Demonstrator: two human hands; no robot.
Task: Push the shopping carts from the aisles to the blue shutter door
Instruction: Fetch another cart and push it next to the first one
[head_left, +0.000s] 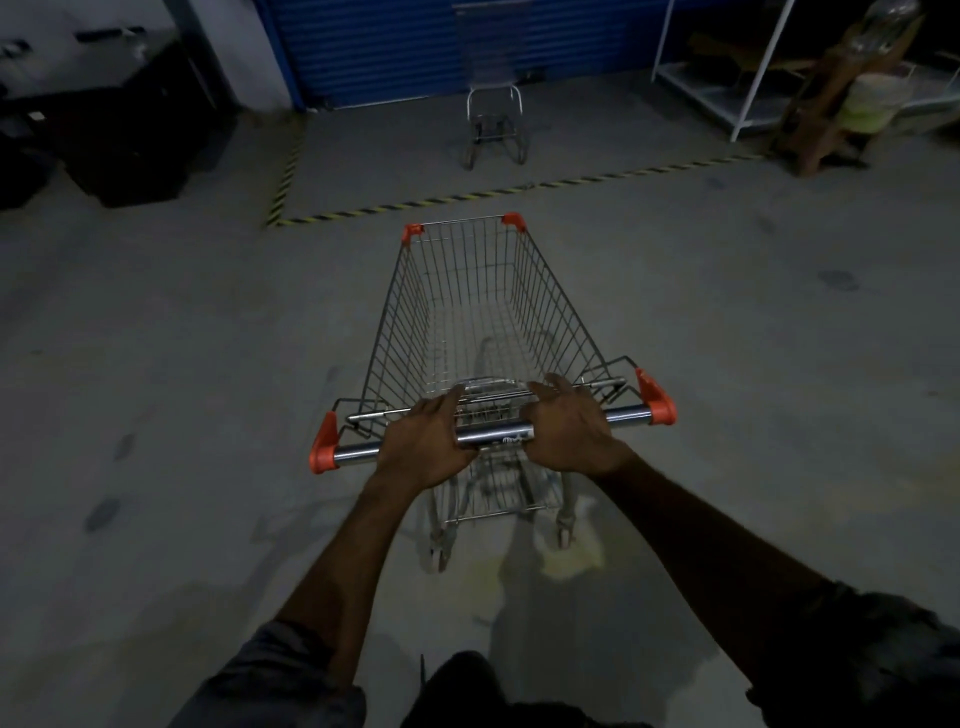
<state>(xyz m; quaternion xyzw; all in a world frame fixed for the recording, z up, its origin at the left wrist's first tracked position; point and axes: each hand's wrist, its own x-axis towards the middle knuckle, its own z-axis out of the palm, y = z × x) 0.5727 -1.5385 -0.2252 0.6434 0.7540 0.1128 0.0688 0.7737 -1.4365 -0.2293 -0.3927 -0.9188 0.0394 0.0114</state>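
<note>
Grey concrete floor (156, 338) stretches ahead to the blue shutter (441, 47), where another cart (493, 98) is parked beyond striped tape (467, 195). Shelving (727, 78) stands right, dark bins (130, 140) left. Our empty wire cart (483, 322) should roll lightly. Our left hand (428, 439) and right hand (569, 423) both clench its handle (493, 431).
</note>
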